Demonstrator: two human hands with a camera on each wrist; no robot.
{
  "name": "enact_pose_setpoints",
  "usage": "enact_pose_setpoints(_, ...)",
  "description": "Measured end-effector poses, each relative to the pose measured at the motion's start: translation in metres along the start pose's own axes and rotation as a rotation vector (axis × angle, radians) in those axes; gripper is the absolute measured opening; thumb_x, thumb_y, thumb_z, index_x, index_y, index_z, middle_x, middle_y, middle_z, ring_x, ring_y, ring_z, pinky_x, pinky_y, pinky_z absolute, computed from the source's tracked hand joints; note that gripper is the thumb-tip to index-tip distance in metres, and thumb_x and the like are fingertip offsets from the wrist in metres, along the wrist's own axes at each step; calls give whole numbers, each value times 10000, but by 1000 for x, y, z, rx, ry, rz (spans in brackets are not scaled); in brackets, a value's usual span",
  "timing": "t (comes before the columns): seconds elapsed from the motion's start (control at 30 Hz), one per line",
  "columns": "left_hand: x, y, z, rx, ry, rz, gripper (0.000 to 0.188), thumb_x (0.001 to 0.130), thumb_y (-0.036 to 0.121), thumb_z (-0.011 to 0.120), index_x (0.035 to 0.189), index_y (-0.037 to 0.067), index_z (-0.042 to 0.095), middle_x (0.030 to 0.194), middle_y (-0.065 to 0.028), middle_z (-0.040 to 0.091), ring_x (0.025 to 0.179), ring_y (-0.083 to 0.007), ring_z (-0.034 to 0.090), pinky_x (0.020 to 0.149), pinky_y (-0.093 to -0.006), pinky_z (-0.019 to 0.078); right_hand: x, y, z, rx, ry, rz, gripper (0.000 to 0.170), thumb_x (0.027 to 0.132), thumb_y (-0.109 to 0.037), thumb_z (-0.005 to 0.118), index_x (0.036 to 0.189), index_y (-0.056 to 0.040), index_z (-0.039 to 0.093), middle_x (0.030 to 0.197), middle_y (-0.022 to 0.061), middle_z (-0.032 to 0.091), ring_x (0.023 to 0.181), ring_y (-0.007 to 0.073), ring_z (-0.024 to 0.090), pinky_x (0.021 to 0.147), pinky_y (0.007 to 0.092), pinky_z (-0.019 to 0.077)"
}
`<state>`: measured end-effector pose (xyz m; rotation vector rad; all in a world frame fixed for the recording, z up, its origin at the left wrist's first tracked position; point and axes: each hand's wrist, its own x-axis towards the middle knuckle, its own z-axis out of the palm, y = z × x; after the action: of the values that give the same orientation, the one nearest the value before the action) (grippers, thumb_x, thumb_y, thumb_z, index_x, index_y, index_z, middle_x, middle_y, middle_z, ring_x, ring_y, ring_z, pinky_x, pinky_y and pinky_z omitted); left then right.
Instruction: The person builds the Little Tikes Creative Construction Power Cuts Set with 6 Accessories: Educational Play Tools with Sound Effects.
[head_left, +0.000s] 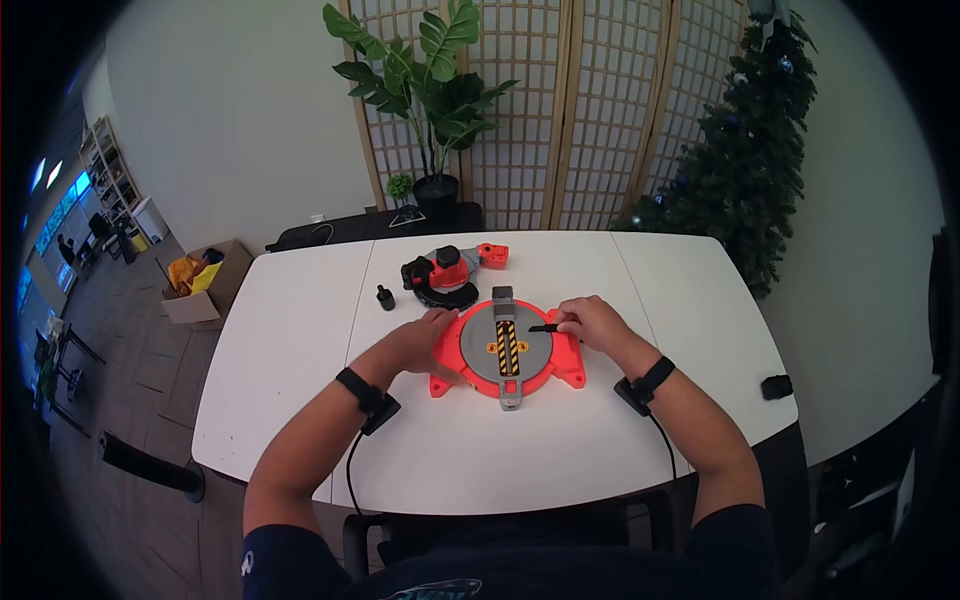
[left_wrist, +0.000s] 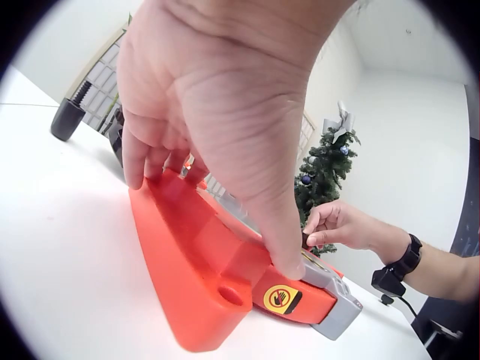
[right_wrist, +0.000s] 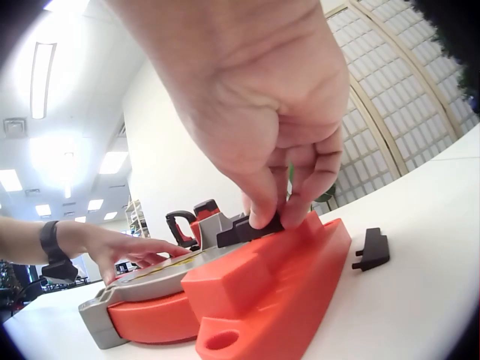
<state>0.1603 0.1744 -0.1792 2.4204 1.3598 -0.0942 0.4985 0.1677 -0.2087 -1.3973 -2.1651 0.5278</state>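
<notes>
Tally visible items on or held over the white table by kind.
Red-and-gray round plastic base: 1
Red-and-black plastic saw assembly: 1
Black threaded cylindrical knob: 1
Slim black plastic pieces: 2
Small black block: 1
Total: 6

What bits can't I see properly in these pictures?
Right wrist: gripped end of the black piece, hidden by the right hand.
Left wrist: some of the red base, hidden by the left hand.
Head: drawings on two yellow stickers, too small.
Head: bottom of the box, hidden by yellow things.
</notes>
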Motion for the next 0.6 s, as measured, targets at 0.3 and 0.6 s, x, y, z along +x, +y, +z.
enact_pose_setpoints(0.3, 3, 10, 1, -23, 55, -15, 1190, 600, 674, 837, 1544, 179, 309, 1498, -209, 377, 1263, -392, 548, 1045, -435, 477, -3, -10, 3, -168, 24, 22, 91, 854, -86, 683, 931, -45, 710, 882, 119, 721, 856, 293, 683, 760, 393, 537)
enact_pose_setpoints(0.6, 6, 12, 2, 42, 48, -27, 1158, 623, 681, 822, 1546, 194, 319, 1492, -244, 373, 1245, -416, 557, 1029, -443, 488, -5, -13, 4, -218, 37, 14, 112, 859, -76, 653, 953, -49, 709, 928, 121, 715, 872, 303, 676, 777, 401, 541)
